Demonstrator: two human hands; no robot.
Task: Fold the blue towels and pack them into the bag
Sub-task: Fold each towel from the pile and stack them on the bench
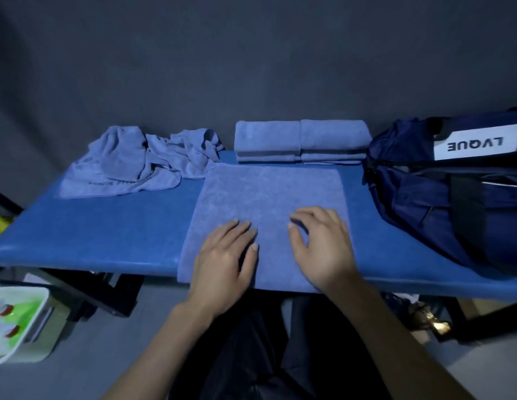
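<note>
Beside the "LVQUE" bag, both hands' grips apparently rest loose on towel.

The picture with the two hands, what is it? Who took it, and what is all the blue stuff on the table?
A person wears a camera on their head, so you look down as they do. The left hand and right hand lie on a flat towel, fingers loose, holding nothing. It is spread on a blue table, its near edge hanging over the front. Behind it sit folded towels in neat stacks. At the back left is a crumpled towel pile, not folded yet. On the right stands a dark blue bag, where the towels will go.
</note>
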